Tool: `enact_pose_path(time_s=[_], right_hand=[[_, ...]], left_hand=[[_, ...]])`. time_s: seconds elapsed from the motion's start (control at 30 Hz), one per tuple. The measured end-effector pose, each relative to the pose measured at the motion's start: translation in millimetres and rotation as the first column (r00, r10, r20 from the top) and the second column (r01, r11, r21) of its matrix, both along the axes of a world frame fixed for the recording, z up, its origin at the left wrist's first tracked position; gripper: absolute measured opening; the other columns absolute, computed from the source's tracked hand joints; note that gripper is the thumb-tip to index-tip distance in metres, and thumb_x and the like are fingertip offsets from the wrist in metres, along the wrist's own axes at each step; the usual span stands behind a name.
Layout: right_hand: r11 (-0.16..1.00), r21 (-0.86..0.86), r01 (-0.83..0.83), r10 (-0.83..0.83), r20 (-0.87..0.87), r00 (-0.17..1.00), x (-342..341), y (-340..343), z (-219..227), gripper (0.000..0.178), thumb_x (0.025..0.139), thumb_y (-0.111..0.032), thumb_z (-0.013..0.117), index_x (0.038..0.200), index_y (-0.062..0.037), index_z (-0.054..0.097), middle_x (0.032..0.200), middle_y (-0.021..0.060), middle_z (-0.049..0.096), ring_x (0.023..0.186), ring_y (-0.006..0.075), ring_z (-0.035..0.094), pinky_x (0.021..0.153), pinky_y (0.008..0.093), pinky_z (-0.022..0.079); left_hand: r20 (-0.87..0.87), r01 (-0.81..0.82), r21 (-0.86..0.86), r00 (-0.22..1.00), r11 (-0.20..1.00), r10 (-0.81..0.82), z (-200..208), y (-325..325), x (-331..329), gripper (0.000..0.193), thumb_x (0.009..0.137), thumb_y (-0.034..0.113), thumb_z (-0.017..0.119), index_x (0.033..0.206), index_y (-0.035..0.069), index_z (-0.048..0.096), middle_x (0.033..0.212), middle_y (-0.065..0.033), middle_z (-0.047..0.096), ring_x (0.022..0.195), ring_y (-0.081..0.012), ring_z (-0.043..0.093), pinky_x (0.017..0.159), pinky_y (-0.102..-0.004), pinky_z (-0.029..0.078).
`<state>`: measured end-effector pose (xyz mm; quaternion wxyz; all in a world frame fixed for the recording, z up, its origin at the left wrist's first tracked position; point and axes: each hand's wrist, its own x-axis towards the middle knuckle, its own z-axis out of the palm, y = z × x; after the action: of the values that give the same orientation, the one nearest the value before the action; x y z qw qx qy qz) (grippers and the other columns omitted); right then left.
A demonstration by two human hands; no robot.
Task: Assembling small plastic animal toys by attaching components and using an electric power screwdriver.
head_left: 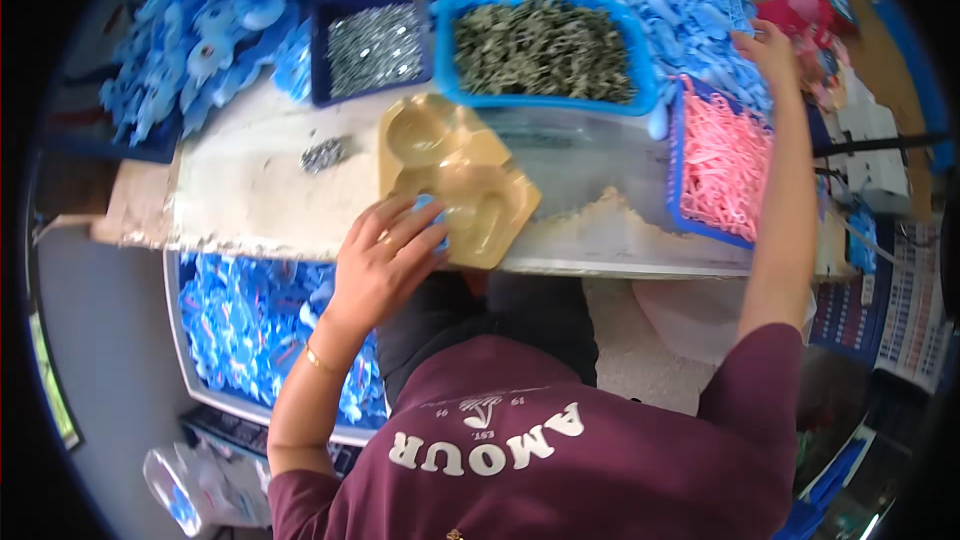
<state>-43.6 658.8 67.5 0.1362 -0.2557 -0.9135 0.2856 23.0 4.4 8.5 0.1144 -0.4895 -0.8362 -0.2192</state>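
My left hand [385, 255] lies at the near left edge of a tan moulded tray [480, 190] with rounded hollows. Its fingers are bent over a small blue plastic part [432, 210], which shows in pieces around the fingertips. My right hand [772, 55] is stretched out to the far right, at the edge of a big heap of blue plastic parts [690, 25]. Its thumb and fingers look apart, and I see nothing between them. Below that forearm stands a blue basket of pink plastic strips [722, 155].
Behind the tray stand a dark blue bin of small shiny metal pieces [375, 48] and a bright blue bin of dark metal parts [545, 48]. A little pile of metal pieces [323, 155] lies on the worn tabletop [240, 200]. Below the table's left edge sits a crate of blue parts [250, 330].
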Motion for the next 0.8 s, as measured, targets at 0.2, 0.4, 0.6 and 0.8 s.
enact_pose_path(time_s=[0.2, 0.4, 0.6, 0.8], right_hand=[[0.683, -0.485, -0.546, 0.59, -0.075, 0.804, 41, -217, 28, 0.044, 0.09, -0.017, 0.075, 0.132, -0.0078, 0.067, 0.104, 0.0016, 0.068, 0.088, 0.0087, 0.061, 0.078, 0.0256, 0.051], [0.521, -0.511, -0.683, 0.813, 0.053, 0.58, 84, -379, 9, 0.027, 0.091, -0.013, 0.073, 0.116, -0.0059, 0.07, 0.091, 0.0016, 0.066, 0.075, 0.0104, 0.061, 0.066, 0.0283, 0.049], [0.482, -0.088, -0.872, 0.874, 0.111, 0.472, 73, -396, -19, 0.024, 0.08, -0.011, 0.077, 0.102, -0.0024, 0.071, 0.083, 0.012, 0.06, 0.068, 0.0257, 0.063, 0.064, 0.0362, 0.051], [0.493, -0.082, -0.866, 0.863, 0.176, 0.474, 77, -407, -2, 0.028, 0.087, -0.016, 0.077, 0.111, -0.0034, 0.072, 0.089, 0.011, 0.061, 0.07, 0.0232, 0.065, 0.066, 0.0352, 0.052]], left_hand=[[0.06, 0.015, -0.003, 0.998, 1.0, -0.015, -4, -11, -4, 0.038, 0.083, 0.018, 0.077, 0.118, 0.008, 0.068, 0.129, -0.0071, 0.068, 0.126, -0.0302, 0.061, 0.109, -0.0484, 0.047], [0.064, 0.02, 0.051, 0.998, 0.999, -0.023, -5, -14, -6, 0.029, 0.086, 0.014, 0.072, 0.114, 0.006, 0.068, 0.129, -0.0122, 0.067, 0.12, -0.0316, 0.064, 0.108, -0.0452, 0.048], [0.043, 0.101, 0.091, 0.994, 0.991, -0.105, 0, -21, -20, 0.036, 0.086, 0.02, 0.074, 0.117, 0.005, 0.066, 0.132, -0.0131, 0.064, 0.122, -0.0327, 0.061, 0.105, -0.0446, 0.049], [-0.171, -0.388, 0.25, 0.884, 0.887, 0.435, -4, -67, -144, 0.036, 0.085, 0.019, 0.074, 0.118, 0.008, 0.066, 0.127, -0.0133, 0.065, 0.114, -0.0354, 0.061, 0.101, -0.0479, 0.048]])
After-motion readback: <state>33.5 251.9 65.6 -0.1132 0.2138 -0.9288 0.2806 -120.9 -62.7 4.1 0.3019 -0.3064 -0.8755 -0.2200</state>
